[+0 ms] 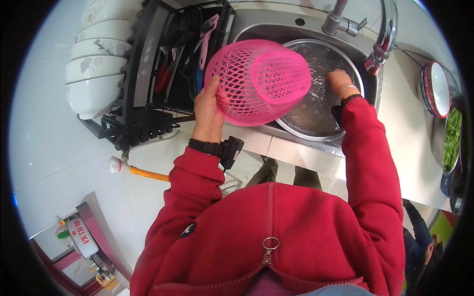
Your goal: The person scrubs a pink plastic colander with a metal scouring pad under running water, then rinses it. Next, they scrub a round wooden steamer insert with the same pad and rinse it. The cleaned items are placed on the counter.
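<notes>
My left hand [209,106] is closed on a pink plastic strainer basket [247,81]. The basket is tipped on its side over the left part of the sink, its lattice bottom turned to the right. It covers the left edge of a round metal basin [355,71], which sits in the sink with rippling water [316,93] inside. Over the right side of that water, my right hand [339,81] is curled with its knuckles up. Its fingertips are hidden, and what they may hold does not show.
A chrome faucet [387,29] curves over the sink's right side. White bowls [96,93] are stacked on a black rack [131,84] at left, beside knives and a pink-handled utensil [206,39]. At right stand patterned bowls [435,89] and a tray of green vegetables [452,138]. Another person [419,241] shows at lower right.
</notes>
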Tool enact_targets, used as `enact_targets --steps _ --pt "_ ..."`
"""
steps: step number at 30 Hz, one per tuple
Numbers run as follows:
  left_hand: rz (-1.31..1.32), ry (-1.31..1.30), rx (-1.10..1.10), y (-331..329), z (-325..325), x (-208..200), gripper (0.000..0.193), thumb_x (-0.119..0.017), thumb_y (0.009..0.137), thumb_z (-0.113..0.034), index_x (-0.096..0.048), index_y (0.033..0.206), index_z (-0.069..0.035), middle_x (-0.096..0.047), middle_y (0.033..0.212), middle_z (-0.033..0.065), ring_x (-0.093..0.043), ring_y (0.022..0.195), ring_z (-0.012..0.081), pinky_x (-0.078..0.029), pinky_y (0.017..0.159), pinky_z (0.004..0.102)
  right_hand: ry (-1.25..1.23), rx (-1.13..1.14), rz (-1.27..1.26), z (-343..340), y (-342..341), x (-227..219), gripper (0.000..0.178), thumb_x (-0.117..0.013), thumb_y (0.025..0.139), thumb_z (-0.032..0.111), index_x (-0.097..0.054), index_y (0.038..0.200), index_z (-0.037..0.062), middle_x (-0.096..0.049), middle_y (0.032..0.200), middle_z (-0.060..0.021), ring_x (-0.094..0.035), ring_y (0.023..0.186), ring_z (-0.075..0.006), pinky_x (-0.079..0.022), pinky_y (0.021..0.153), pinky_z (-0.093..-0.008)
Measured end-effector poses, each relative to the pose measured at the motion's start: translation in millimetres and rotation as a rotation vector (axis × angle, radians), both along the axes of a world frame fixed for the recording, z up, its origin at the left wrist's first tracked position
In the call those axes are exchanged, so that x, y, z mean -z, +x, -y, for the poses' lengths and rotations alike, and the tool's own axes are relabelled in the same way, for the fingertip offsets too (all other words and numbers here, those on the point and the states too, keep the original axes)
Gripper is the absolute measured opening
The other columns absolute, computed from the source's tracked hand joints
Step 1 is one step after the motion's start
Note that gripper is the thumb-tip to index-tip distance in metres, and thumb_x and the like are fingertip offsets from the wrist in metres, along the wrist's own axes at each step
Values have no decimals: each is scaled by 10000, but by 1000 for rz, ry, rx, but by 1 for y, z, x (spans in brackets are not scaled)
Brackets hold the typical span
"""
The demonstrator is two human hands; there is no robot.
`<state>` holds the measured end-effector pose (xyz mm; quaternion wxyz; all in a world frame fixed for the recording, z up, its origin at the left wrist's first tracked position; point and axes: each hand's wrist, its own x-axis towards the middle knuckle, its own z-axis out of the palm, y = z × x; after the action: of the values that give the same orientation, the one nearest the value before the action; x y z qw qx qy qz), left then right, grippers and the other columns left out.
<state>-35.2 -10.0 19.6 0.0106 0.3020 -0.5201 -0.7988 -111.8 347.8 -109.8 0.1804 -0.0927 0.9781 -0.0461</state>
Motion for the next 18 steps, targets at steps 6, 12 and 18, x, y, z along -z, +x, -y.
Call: enact_targets --steps 6,12,18 --pt "-20 57 5 5 -14 11 220 -690 808 -249 -569 809 -65 -512 614 -9 -483 501 77 -415 459 201 -589 148 -609 14 47 -69 494 -701 638 68 -576 1116 70 -593 994 -165 -573 958 -314 -468 806 -381" --pt "-18 58 29 5 -26 20 226 -679 815 -258 -563 837 -66 -511 605 -2 -480 472 88 -413 451 203 -1034 18 -640 132 68 -109 370 -679 665 116 -624 1030 95 -543 1177 -161 -532 1057 -324 -431 900 -391" --pt "27 81 38 10 -34 19 243 -671 822 -273 -530 786 -78 -505 581 4 -464 451 97 -389 418 213 -767 415 -461 106 33 -50 262 -576 738 121 -638 988 69 -591 1095 -152 -567 978 -343 -448 872 -407"
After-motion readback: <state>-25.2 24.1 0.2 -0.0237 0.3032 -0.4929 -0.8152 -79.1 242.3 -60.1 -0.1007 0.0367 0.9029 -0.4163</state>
